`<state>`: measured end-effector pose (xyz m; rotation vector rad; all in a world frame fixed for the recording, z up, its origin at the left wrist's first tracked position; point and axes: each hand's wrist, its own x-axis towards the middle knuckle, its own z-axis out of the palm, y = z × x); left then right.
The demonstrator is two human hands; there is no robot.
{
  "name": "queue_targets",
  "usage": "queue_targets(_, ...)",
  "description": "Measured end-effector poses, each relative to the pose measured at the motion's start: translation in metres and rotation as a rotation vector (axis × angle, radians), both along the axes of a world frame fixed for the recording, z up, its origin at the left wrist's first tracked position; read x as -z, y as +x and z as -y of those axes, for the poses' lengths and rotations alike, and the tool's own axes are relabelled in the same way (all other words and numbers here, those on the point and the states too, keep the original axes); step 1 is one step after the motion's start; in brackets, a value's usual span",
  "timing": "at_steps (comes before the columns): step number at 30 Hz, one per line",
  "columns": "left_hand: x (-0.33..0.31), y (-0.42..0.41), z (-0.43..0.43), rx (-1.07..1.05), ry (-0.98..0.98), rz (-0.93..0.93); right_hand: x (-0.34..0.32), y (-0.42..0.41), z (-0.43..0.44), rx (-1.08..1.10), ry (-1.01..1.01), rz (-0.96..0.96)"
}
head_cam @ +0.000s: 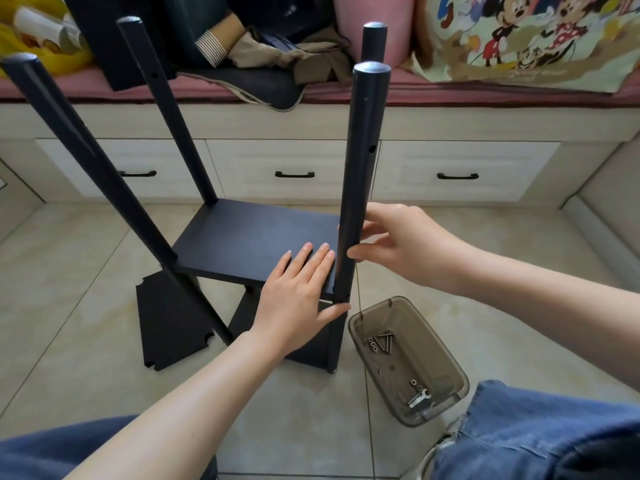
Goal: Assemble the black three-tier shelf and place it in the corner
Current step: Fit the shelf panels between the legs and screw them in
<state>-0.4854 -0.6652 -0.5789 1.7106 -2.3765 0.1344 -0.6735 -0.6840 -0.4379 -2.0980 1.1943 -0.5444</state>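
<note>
Gripping smooth round black post [362,161]

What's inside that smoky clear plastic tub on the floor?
The smoky clear plastic tub holds long silver screws, small nuts and a little silver wrench. Its tinted near wall may hide more.

At one o'clock the far post [374,43] is nearly all hidden behind the near post [360,174], only its capped top showing. The lowest board [315,351] is mostly covered by the tier above [249,237] and the left hand [298,292]; at five o'clock the bits [382,342] in the tray [424,344] are too small to tell apart.
</note>
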Motion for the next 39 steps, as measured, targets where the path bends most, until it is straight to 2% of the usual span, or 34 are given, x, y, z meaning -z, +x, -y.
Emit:
queue_targets(8, 0.002, -0.002, 0.000, -0.004, -0.086, -0.028, 0.023, -0.011, 0.003, 0.093, 0.056, -0.044)
queue_targets(10, 0.003, -0.002, -0.001, -0.007, -0.117, -0.048, 0.042, -0.017, 0.003, 0.104, 0.122, -0.155)
queue_targets(15, 0.006, -0.005, -0.006, -0.008, -0.187, -0.053, 0.119, -0.022, 0.008, 0.022, 0.411, -0.615)
queue_targets(17, 0.006, -0.006, -0.007, -0.013, -0.181, -0.044, 0.153, -0.022, 0.007, 0.037, 0.480, -0.708)
queue_targets(22, 0.006, -0.005, -0.007, -0.025, -0.141, -0.017, 0.217, -0.025, -0.014, 0.060, 0.707, -0.754)
queue_targets(26, 0.010, -0.004, -0.005, -0.025, -0.149, -0.023, 0.239, -0.029, -0.021, 0.092, 0.773, -0.732)
queue_targets(34, 0.011, -0.004, -0.004, -0.029, -0.166, -0.023, 0.264, -0.019, -0.024, 0.146, 0.746, -0.654)
queue_targets(39, 0.010, -0.004, -0.005, -0.030, -0.175, -0.023, 0.281, -0.001, -0.028, 0.202, 0.711, -0.532)
